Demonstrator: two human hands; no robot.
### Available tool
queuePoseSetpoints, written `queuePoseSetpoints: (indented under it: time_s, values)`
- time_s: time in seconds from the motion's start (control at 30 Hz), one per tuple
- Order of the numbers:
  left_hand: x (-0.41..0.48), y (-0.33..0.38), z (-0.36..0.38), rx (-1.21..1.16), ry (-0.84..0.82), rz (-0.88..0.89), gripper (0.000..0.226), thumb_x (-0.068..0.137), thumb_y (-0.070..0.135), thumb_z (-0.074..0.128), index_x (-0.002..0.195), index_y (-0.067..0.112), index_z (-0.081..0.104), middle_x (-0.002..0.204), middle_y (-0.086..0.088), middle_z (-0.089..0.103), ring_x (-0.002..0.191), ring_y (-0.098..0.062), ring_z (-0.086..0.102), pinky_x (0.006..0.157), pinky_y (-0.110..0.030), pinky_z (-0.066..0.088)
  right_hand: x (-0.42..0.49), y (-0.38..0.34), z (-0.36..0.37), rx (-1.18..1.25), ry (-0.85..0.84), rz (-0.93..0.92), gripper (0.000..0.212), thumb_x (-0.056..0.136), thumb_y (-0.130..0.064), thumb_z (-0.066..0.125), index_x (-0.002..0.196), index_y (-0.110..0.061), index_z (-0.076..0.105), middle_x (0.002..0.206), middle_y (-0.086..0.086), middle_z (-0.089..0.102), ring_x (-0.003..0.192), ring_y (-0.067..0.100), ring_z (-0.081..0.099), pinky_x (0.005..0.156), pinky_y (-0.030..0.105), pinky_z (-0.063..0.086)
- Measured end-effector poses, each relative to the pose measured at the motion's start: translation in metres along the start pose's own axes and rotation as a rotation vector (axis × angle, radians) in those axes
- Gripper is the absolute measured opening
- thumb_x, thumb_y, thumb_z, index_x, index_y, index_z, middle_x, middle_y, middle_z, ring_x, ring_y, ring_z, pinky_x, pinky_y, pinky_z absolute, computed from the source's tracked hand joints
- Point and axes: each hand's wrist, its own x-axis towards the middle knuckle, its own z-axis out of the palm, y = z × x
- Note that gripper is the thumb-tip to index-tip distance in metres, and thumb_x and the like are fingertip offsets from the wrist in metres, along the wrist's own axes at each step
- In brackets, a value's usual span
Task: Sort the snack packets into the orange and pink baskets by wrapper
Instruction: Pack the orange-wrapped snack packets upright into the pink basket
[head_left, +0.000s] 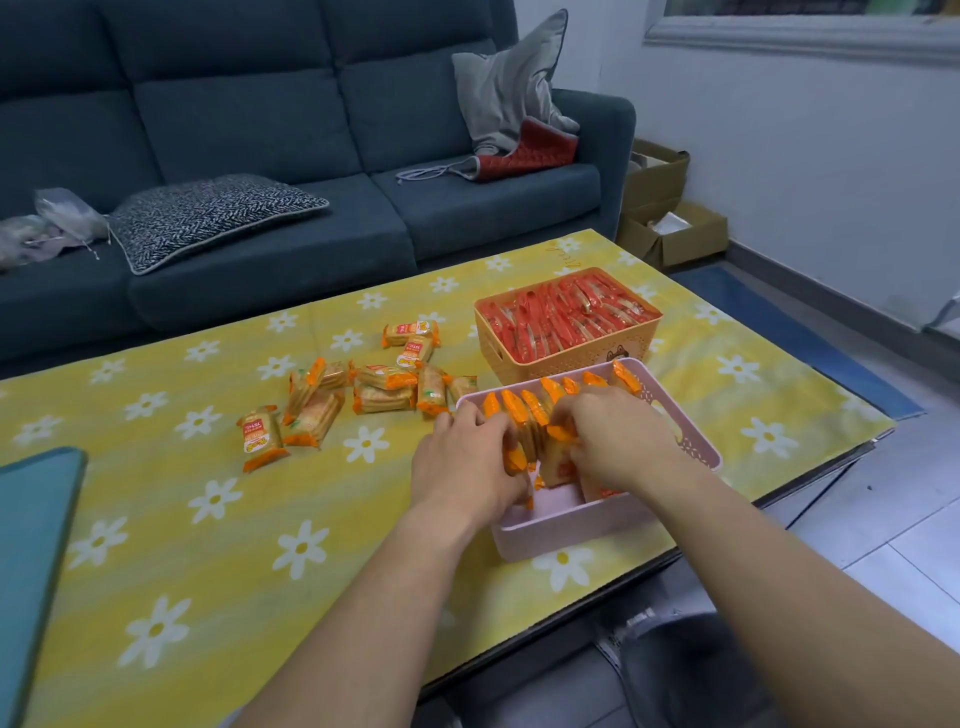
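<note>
Left grip (467, 462) and right grip (613, 441) were in the pink basket (571, 525) — each curled round upright orange packets (535, 410).

No text was fully legible. The snack packets (258, 435) carried red label panels with white characters, too small and blurred to read. The orange basket (561, 364) bore a small dark cartoon figure on its near wall with no readable lettering, and faint handwritten marks on the yellow cloth (171, 545) near its far edge were illegible.
</note>
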Motion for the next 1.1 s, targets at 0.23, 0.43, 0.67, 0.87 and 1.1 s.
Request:
queuePoseSetpoints:
  time_s: [0.23,0.43,0.67,0.87,1.1]
  values:
    - [-0.001,-0.001,0.000,-0.022,0.021,-0.002,0.032,0.076,0.038,0.074,0.103,0.034,0.057,0.110,0.006,0.046,0.108,-0.023,0.045,0.079,-0.035,0.045,-0.002,0.002,-0.008,0.123,-0.005,-0.102,0.031,0.082,-0.006,0.057,0.095,-0.032,0.067,0.098,-0.007,0.042,0.096,0.026,0.059,0.069,0.038,0.049]
    - [0.002,0.006,0.005,-0.009,0.075,0.058,0.052,0.070,0.045,0.072,0.114,0.027,0.052,0.123,0.002,0.049,0.115,-0.026,0.043,0.090,-0.037,0.044,-0.001,-0.016,0.005,0.238,0.018,-0.153,0.026,0.077,0.003,0.053,0.079,-0.022,0.057,0.091,0.001,0.050,0.086,0.027,0.057,0.071,0.038,0.047]
    - [0.004,0.005,0.016,-0.019,0.113,0.157,0.049,0.078,0.047,0.073,0.120,0.035,0.051,0.115,0.005,0.049,0.112,-0.024,0.044,0.088,-0.036,0.043,-0.004,-0.011,0.000,0.570,0.027,0.057,0.026,0.078,0.007,0.053,0.087,-0.016,0.062,0.079,-0.004,0.066,0.077,0.015,0.064,0.064,0.023,0.048]
    - [0.002,0.007,0.014,-0.012,0.148,0.163,0.027,0.081,0.041,0.072,0.105,0.036,0.061,0.105,0.008,0.045,0.110,-0.020,0.043,0.088,-0.033,0.041,-0.006,0.026,-0.006,0.259,-0.080,0.105,0.013,0.079,-0.025,0.073,0.090,-0.029,0.068,0.088,-0.007,0.069,0.087,0.015,0.066,0.080,0.034,0.055]
    - [0.002,0.015,0.013,0.034,0.223,0.142,0.024,0.080,0.033,0.072,0.100,0.033,0.060,0.107,0.006,0.049,0.111,-0.022,0.045,0.082,-0.032,0.037,-0.003,0.005,0.013,-0.050,-0.167,0.197,0.019,0.084,-0.017,0.066,0.103,-0.017,0.064,0.111,0.007,0.067,0.101,0.034,0.067,0.080,0.042,0.052]
